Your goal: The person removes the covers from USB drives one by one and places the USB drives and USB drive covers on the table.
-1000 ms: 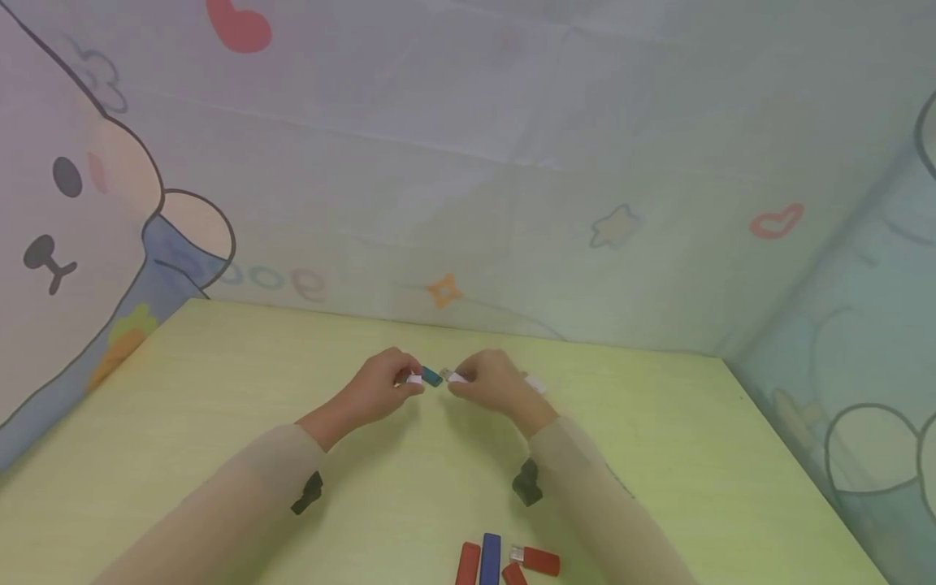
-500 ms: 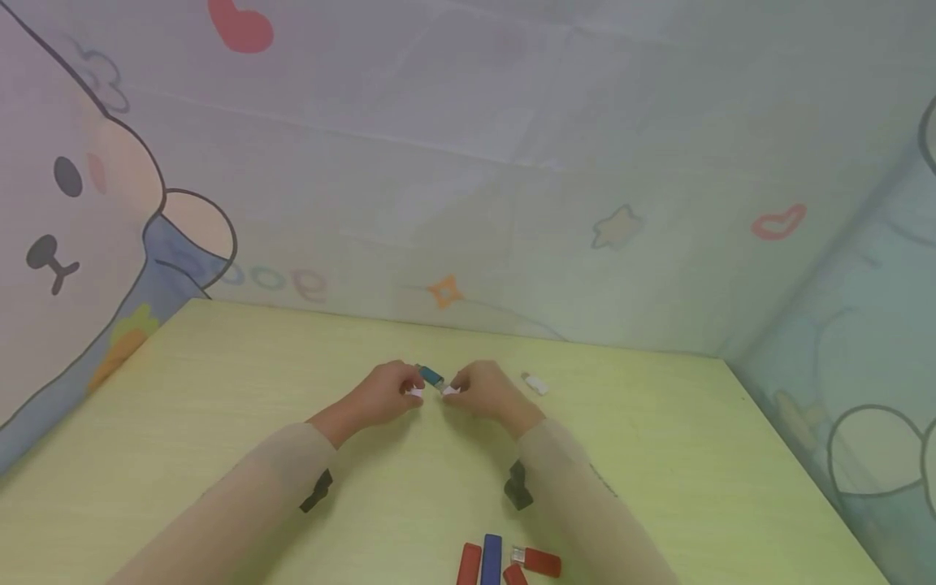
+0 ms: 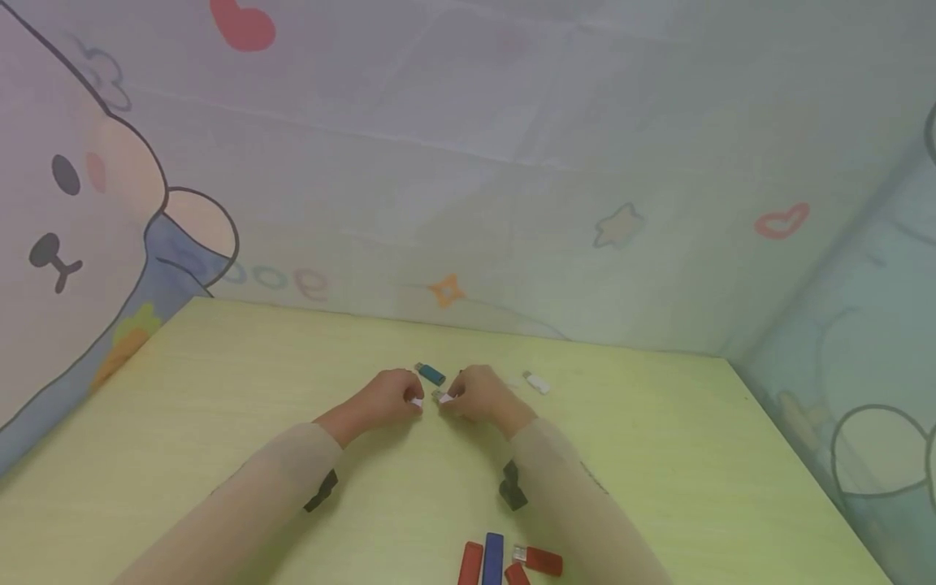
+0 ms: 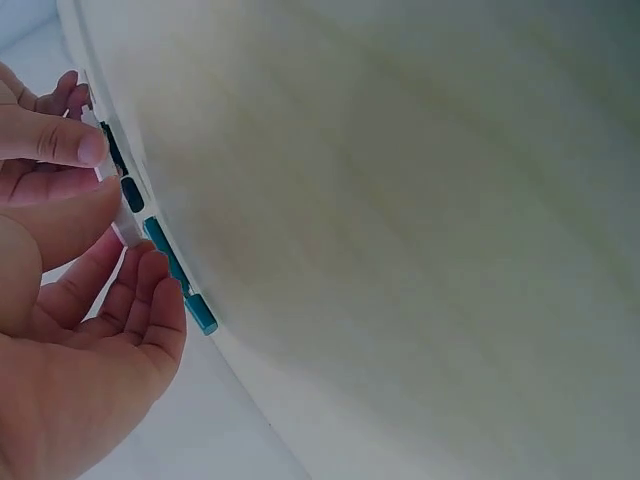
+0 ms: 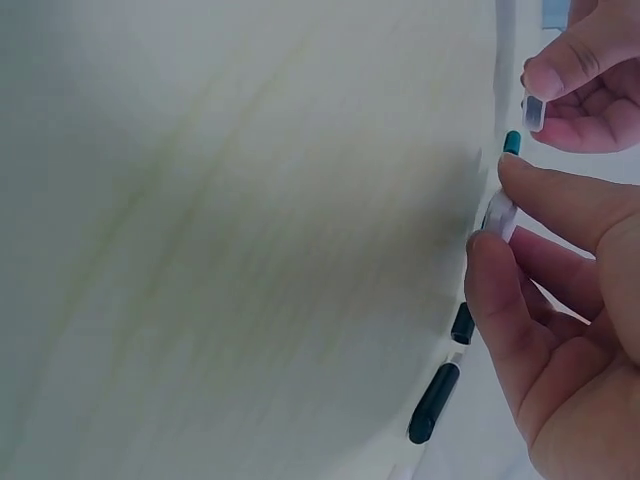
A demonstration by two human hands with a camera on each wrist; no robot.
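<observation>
just below mid-frame from the head, the left hand (image 3: 382,397) pinches a hollow-mouthed white cap (image 5: 535,114), the right hand (image 3: 484,396) a white usb stick (image 5: 497,216); a teal usb stick (image 3: 431,374) lies beyond.

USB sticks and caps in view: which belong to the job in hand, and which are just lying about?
In the job, judging by the grips:
white USB stick, in the right hand
white cap, in the left hand

Just lying about, it seems:
teal USB stick
second white USB stick
blue stick
red USB stick, connector bare
two other red pieces, partly out of frame
</observation>
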